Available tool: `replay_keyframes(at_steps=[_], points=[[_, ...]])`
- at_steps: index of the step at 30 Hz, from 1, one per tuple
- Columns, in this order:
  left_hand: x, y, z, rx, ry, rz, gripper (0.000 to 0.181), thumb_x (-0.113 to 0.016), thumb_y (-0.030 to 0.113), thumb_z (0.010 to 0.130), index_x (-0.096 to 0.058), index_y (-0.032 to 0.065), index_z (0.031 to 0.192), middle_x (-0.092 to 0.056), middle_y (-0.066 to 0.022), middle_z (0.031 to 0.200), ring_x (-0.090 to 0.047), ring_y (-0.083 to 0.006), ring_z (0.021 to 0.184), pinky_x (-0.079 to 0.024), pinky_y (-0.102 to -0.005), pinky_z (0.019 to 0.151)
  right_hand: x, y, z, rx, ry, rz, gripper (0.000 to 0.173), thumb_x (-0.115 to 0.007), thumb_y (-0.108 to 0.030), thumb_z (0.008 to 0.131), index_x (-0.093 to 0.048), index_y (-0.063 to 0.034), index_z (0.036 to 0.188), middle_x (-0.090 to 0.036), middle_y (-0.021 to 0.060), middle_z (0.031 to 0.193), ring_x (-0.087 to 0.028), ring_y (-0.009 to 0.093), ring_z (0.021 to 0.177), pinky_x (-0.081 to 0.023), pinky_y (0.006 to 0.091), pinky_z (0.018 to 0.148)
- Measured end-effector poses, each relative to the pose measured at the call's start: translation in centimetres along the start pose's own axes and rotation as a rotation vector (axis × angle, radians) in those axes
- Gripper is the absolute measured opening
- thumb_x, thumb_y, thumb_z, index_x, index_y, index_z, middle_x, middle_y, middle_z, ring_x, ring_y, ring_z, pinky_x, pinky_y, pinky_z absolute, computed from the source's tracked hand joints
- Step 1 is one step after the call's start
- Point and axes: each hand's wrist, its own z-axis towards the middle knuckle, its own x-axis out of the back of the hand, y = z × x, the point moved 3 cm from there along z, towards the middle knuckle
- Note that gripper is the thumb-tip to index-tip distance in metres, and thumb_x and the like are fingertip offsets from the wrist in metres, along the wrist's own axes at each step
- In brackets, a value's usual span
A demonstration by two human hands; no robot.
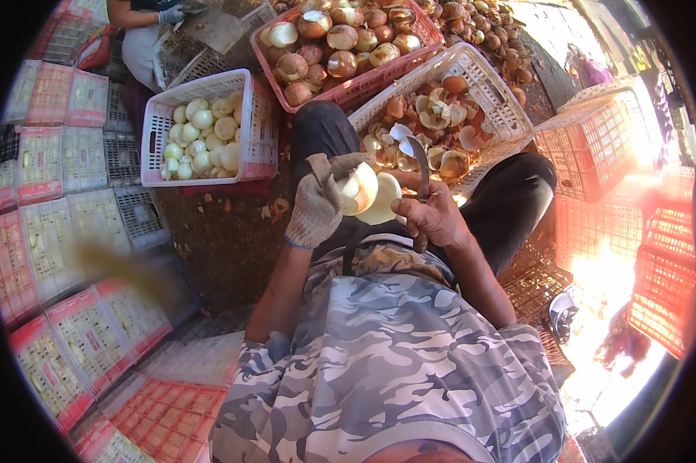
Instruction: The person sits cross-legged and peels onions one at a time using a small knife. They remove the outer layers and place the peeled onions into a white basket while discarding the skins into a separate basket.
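Note:
My left hand (316, 211), in a knitted work glove, grips a partly peeled onion (359, 190) above my lap. Bare, my right hand (437, 215) holds a knife with a curved blade (422, 165), its handle end (421, 242) showing below the palm. A pale, cup-shaped onion layer (382, 199) sits between the two hands, close to the right thumb. Whether it is still joined to the onion cannot be seen. Beyond my hands, between my knees, a white plastic crate (494, 85) holds brown skins and pale onion peelings (440, 113).
Left of my knee stands a white crate (265, 130) of peeled onions (203, 136). A red crate (362, 74) of unpeeled onions (342, 37) is ahead, with loose onions (487, 23) behind. Stacked crates (84, 156) line the left; red crates (597, 144) stand right. A gloved co-worker's hand (171, 14) shows top left.

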Motion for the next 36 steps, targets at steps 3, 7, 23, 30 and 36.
replay_keyframes(at_steps=[3,7,23,30,36], points=[[0.0,-5.3,0.3,0.222,0.043,-0.257,0.046,-0.032,0.030,0.108,-0.061,-0.0042,0.115,-0.069,-0.0149,0.112,-0.068,-0.0205,0.093,-0.052,-0.0316,0.088,-0.2,0.3,0.0,-0.016,0.043,-0.006,0.049,-0.069,-0.016,0.085,-0.060,0.0022,0.129,-0.065,0.0033,0.084,-0.056,0.006,0.060,-0.043,0.0210,0.047],[-1.1,-6.8,0.7,0.348,0.152,-0.813,0.050,-0.029,0.036,0.107,-0.059,-0.0038,0.116,-0.068,-0.0209,0.116,-0.070,-0.0253,0.090,-0.056,-0.0341,0.084,0.1,1.0,0.1,-0.036,0.141,-0.082,0.040,-0.066,-0.015,0.086,-0.063,0.0034,0.122,-0.064,0.0027,0.079,-0.051,0.006,0.051,-0.040,0.0203,0.045],[5.6,-7.8,-1.8,0.153,0.208,-0.944,0.051,-0.052,0.051,0.098,-0.054,0.0027,0.113,-0.062,-0.0274,0.124,-0.071,-0.0357,0.095,-0.064,-0.0441,0.064,-12.5,-12.6,10.5,0.540,-0.063,-0.635,0.056,-0.048,-0.052,0.102,-0.059,0.0009,0.117,-0.061,0.0018,0.073,-0.057,0.008,0.050,-0.044,0.0202,0.044],[6.1,-6.2,-2.0,0.092,0.145,-0.840,0.067,-0.046,0.059,0.097,-0.058,-0.0037,0.116,-0.067,-0.0189,0.116,-0.069,-0.0239,0.093,-0.060,-0.0350,0.074,-8.6,-3.7,5.6,-0.071,-0.352,-0.457,0.064,-0.036,-0.058,0.103,-0.065,-0.0025,0.090,-0.056,-0.0009,0.068,-0.056,0.008,0.055,-0.046,0.0222,0.048],[5.5,-5.5,-1.4,0.071,0.044,-0.667,0.075,-0.046,0.065,0.095,-0.058,-0.0070,0.114,-0.067,-0.0175,0.119,-0.065,-0.0178,0.100,-0.053,-0.0299,0.089,-8.1,-1.8,4.0,-0.196,-0.322,-0.406,0.063,-0.038,-0.057,0.103,-0.065,-0.0023,0.086,-0.054,-0.0005,0.066,-0.054,0.008,0.052,-0.043,0.0234,0.047]])
